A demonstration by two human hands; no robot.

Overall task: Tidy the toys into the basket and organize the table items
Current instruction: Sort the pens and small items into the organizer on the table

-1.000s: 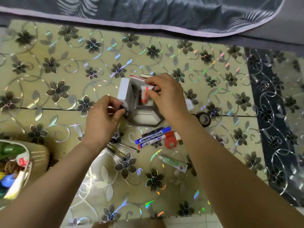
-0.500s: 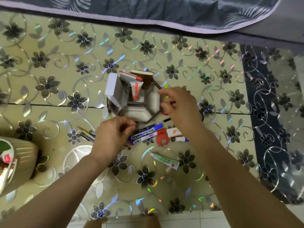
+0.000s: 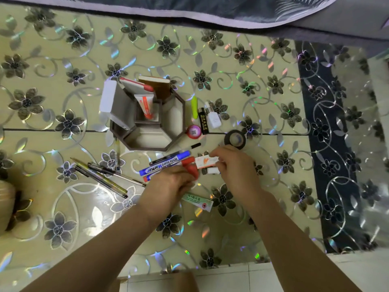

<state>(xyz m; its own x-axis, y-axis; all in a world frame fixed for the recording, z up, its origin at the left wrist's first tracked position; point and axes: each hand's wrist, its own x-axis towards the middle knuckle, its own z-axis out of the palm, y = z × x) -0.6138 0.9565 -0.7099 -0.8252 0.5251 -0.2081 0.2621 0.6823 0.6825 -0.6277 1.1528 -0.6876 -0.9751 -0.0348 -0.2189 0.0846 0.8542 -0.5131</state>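
A brown octagonal organizer (image 3: 175, 114) stands mid-table with a white-orange tube (image 3: 145, 106) and notebooks (image 3: 155, 84) upright in it. Below it lie two whiteboard markers (image 3: 165, 163), a red dispenser (image 3: 189, 164) and a small white-orange box (image 3: 205, 161). My right hand (image 3: 237, 171) pinches the right end of that box. My left hand (image 3: 168, 185) lies with curled fingers over the lower marker and the red dispenser's bottom edge; what it grips is hidden. The tan basket (image 3: 6, 205) shows only as a sliver at the left edge.
Loose pens (image 3: 101, 175) lie left of the markers. A green-white tube (image 3: 197, 201) sits under my hands. Right of the organizer are a yellow-green stick (image 3: 194, 107), a black lighter (image 3: 203, 121), a white bottle (image 3: 213, 118), a pink round item (image 3: 193, 131) and black tape (image 3: 234, 140).
My right hand left the tube in the organizer and came down to the white-orange box. My left hand let go of the organizer and moved down-right over the markers and red dispenser.
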